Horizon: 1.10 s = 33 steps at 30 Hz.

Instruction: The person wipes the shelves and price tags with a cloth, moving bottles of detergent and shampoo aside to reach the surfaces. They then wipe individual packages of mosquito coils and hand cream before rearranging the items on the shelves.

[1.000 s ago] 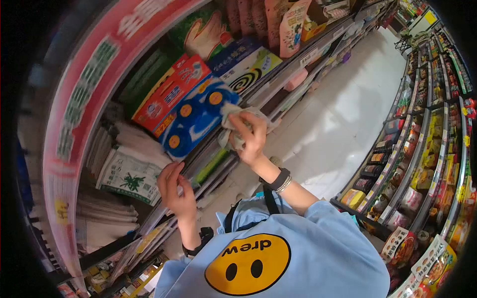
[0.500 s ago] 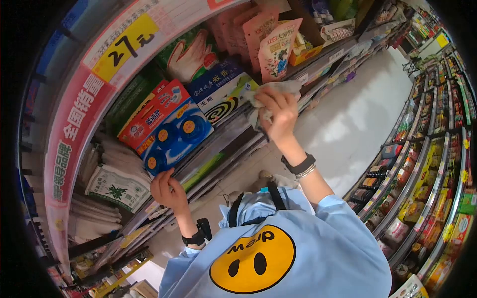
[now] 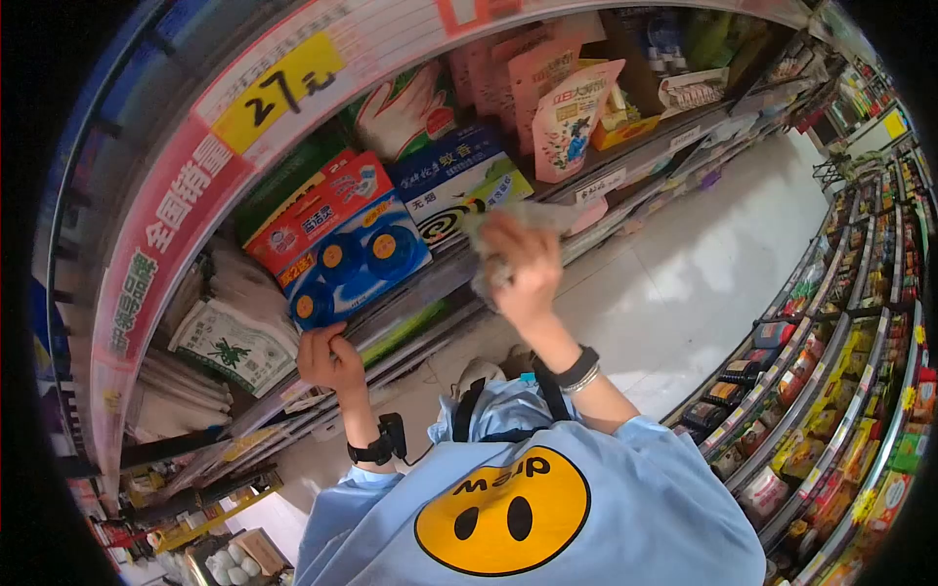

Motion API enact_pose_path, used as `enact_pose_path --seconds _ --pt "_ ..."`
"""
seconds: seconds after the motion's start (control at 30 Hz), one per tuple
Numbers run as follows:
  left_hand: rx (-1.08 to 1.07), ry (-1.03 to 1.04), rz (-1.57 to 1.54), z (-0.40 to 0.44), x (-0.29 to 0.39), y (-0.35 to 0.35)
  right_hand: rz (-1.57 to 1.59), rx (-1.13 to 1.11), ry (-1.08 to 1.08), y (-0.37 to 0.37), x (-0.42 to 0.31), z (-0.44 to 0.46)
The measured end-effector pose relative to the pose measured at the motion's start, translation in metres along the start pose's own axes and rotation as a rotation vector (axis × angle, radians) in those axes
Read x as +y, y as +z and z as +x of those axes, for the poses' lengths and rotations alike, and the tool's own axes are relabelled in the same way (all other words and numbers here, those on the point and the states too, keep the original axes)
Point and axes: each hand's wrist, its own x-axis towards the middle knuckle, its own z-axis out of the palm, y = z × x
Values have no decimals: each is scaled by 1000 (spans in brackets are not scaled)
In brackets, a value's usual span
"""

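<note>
A crumpled grey-green cloth (image 3: 489,249), blurred by motion, is bunched in my right hand (image 3: 531,273). The hand is closed on it at the shelf's front edge, before a blue and green mosquito coil box (image 3: 454,181). My left hand (image 3: 332,363) has its fingers curled over the shelf edge (image 3: 391,322), by the lower corner of a red and blue pack of round toilet cleaner blocks (image 3: 342,244). Whether its fingertips touch the pack I cannot tell. Left of that hand lie white and green packets (image 3: 234,352) in a stack.
Pink pouches (image 3: 575,122) stand farther right on the shelf. A price strip with a yellow "27" label (image 3: 278,93) runs above the goods. Across the pale floor aisle (image 3: 674,283), stocked shelves (image 3: 831,381) line the right side.
My right hand has moved left and slightly down along the shelf edge with the cloth. My left hand stays nearly in place. The view has shifted slightly.
</note>
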Motion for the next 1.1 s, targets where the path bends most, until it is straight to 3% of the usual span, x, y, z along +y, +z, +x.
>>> enact_pose_path --seconds 0.13,0.33,0.67,0.9,1.0,1.1 --pt "3 20 22 -4 -4 1 24 -28 -11 -7 -1 0" --pt "32 52 46 -2 -5 1 -230 -14 24 -35 65 27" --pt "1 160 137 0 -11 -1 -365 -6 34 -69 156 70" --pt "-32 86 110 0 -7 -1 -160 -175 11 -59 100 54" --pt "-1 150 104 2 -8 1 -115 -161 53 -50 70 44" --pt "-3 150 149 2 -8 0 -88 -207 15 -54 81 48"
